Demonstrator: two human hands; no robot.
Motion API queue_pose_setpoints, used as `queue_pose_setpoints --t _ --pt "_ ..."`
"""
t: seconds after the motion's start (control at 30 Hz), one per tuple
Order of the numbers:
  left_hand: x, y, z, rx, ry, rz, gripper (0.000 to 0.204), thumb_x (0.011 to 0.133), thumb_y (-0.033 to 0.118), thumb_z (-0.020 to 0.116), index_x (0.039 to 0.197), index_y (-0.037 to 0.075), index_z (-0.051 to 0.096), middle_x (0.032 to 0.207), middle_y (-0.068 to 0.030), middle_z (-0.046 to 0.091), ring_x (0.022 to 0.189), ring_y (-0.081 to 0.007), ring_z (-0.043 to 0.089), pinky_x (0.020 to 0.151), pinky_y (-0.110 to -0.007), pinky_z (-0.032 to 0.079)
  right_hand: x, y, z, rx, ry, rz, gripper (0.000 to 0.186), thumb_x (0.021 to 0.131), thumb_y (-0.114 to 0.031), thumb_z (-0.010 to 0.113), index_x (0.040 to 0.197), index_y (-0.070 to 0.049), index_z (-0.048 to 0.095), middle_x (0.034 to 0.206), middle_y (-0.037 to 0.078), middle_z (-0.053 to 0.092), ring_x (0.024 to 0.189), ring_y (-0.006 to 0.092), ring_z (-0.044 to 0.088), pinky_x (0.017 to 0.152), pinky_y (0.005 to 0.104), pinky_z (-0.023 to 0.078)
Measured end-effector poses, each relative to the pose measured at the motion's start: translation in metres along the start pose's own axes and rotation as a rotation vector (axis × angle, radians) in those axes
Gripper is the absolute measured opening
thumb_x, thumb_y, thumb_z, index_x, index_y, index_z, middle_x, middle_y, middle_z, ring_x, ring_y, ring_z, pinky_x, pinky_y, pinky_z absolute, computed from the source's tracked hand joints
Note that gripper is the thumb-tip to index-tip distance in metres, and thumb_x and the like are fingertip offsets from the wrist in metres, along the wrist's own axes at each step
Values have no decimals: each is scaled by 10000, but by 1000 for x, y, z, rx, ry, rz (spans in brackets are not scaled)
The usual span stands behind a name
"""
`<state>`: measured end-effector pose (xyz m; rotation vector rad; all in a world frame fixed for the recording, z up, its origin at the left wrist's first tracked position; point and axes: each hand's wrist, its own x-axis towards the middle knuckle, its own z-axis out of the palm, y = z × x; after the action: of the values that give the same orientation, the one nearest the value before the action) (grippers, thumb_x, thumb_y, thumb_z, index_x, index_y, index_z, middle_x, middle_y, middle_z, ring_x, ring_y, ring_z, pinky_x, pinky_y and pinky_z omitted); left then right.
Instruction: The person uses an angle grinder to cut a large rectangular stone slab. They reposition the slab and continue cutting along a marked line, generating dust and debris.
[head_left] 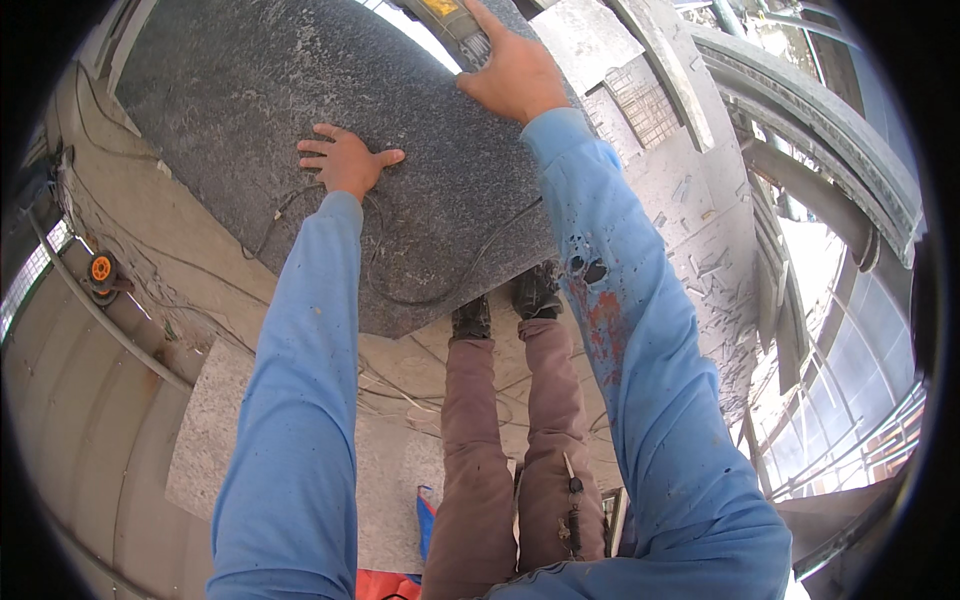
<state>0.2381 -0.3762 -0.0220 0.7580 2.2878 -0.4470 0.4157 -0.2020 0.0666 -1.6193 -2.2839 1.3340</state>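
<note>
Under both my arms lies a dark grey, rough-faced stone slab [230, 110]. My left hand [350, 162] rests flat on it with the fingers spread, holding nothing. At the top edge my right hand [520, 75] is around a corded-looking power tool [445, 22] with a yellow and grey body. The thumb and index finger lie along its side; its far part is out of the picture, so its exact kind cannot be told. A thin black cable [415, 300] loops across the slab between my arms.
Pale stone offcuts and chips [700, 255] lie at the right, beside curved grey pieces [820, 120]. Cables trail over the floor at the left, near an orange-hubbed wheel [102, 268]. A light speckled slab [215, 430] and a corrugated sheet [90, 400] are at the lower left.
</note>
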Motion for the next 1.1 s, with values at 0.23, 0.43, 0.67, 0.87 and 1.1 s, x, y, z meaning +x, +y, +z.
queue_pose_setpoints --t 0.23,0.43,0.67,0.87,1.1 --pt "1 0 1 -6 11 -4 1497 708 674 861 1555 -184 -27 1508 -583 33 1399 -746 169 1115 -684 387 8 3 8 -6 39 -10 909 776 -123 698 1606 -270 359 1159 295 699 1096 471 672 954 531 532" --pt "3 -1 3 0 12 -3 1510 697 688 859 1560 -175 -31 1512 -579 32 1403 -743 166 1111 -685 392 20 1 9 -45 27 -1 863 797 -144 684 1594 -271 378 1162 294 701 1089 475 674 949 540 535" --pt "3 0 3 8 15 5 1502 708 712 835 1558 -178 -26 1506 -584 30 1394 -748 178 1102 -684 403 38 4 18 -65 57 -34 824 818 -158 675 1586 -267 397 1172 290 702 1087 470 680 957 532 536" --pt "3 -5 3 28 14 7 1503 711 705 838 1561 -171 -40 1505 -585 17 1395 -748 169 1077 -676 436 40 -10 9 -100 45 -45 816 809 -162 698 1574 -224 420 1162 289 705 1093 462 678 957 518 537" --pt "0 0 2 19 21 -3 1494 712 700 840 1562 -168 -29 1507 -581 26 1399 -740 175 1039 -687 465 12 1 8 -39 73 -74 860 793 -142 712 1587 -220 393 1124 295 708 1069 469 677 934 529 536"
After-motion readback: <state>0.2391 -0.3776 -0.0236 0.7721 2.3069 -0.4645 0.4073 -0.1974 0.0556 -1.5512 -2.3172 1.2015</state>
